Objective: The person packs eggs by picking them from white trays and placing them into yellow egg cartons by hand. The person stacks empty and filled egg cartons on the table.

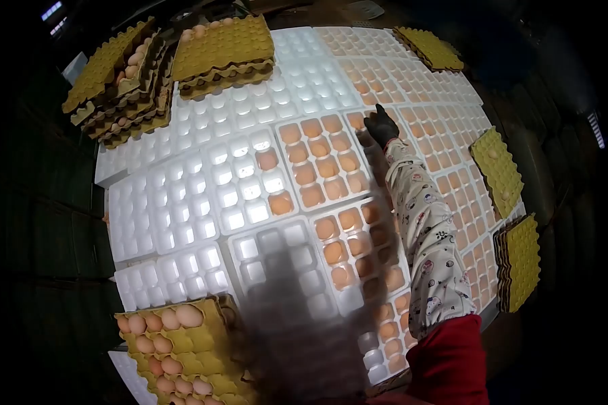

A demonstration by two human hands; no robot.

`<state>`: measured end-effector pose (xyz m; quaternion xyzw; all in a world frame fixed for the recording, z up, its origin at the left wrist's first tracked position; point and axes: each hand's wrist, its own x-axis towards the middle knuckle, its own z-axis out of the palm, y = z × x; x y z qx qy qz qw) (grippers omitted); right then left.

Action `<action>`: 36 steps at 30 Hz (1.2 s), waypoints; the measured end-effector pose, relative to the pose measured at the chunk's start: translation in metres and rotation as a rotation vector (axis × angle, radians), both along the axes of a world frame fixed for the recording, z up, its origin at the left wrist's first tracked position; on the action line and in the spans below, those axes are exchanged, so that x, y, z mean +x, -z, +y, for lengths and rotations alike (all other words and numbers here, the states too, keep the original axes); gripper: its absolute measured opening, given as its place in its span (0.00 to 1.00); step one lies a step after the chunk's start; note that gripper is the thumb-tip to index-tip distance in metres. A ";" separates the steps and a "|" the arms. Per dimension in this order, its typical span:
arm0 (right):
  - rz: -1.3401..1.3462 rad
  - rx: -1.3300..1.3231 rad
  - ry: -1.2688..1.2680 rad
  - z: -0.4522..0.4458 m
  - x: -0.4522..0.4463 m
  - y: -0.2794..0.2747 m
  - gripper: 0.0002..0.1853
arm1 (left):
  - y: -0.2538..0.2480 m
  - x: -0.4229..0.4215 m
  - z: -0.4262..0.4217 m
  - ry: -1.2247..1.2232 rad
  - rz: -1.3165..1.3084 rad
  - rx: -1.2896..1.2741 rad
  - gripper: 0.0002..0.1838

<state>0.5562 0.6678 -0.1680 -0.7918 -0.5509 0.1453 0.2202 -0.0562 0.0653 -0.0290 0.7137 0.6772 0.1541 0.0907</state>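
Note:
My right hand (382, 126), in a dark glove, reaches out over the white foam egg trays, its visible fingers apart and no egg showing in it. Just left of its fingertips is an egg (356, 120) in a tray cell; the tray under the wrist is partly hidden by my arm. Left of the hand lies a foam tray (282, 162) with brown eggs (319, 146) in its cells. Further left, another foam tray (216, 185) holds two eggs, one a darker brown egg (280, 203). My left hand is out of view.
A yellow pulp tray (199, 341) with several eggs stands at the front left. Stacked pulp trays (224, 50) and tilted ones (105, 67) stand at the back left. More pulp trays (519, 263) lie along the right edge. A dark shadow crosses the front foam trays.

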 end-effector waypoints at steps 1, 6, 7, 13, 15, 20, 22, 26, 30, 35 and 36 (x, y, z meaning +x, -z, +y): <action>-0.061 0.003 -0.058 0.017 0.016 0.025 0.40 | -0.003 0.003 0.004 0.007 0.040 -0.048 0.26; -0.457 -0.354 -0.175 0.023 0.009 0.021 0.40 | -0.017 -0.001 0.007 0.006 0.151 -0.236 0.26; -0.342 -0.283 -0.243 0.039 0.035 0.047 0.40 | -0.020 0.000 0.004 -0.002 0.158 -0.262 0.26; 0.439 0.222 -0.532 0.016 0.006 0.077 0.20 | -0.017 -0.010 -0.016 0.001 0.183 -0.300 0.26; 0.826 0.068 -0.823 -0.075 -0.093 0.002 0.15 | -0.011 -0.020 -0.020 -0.004 0.182 -0.286 0.26; 0.667 -0.055 -1.185 -0.242 -0.283 -0.111 0.16 | -0.014 -0.029 -0.016 0.021 -0.002 -0.142 0.25; 0.154 0.417 -1.358 -0.269 -0.340 -0.127 0.32 | -0.019 -0.026 -0.025 -0.201 -0.222 -0.143 0.24; -0.315 0.120 -1.371 -0.311 -0.412 -0.118 0.31 | 0.016 -0.040 -0.035 -0.528 -1.347 0.250 0.20; -0.503 0.124 -1.154 -0.342 -0.438 -0.137 0.20 | 0.003 -0.076 -0.002 -0.037 -0.198 0.117 0.15; 0.781 -0.076 -0.848 -0.344 -0.433 -0.142 0.12 | 0.009 -0.056 0.031 0.225 -0.443 0.068 0.19; 0.922 -0.249 -0.901 -0.348 -0.437 -0.146 0.13 | 0.003 -0.045 0.034 0.171 -0.031 -0.132 0.21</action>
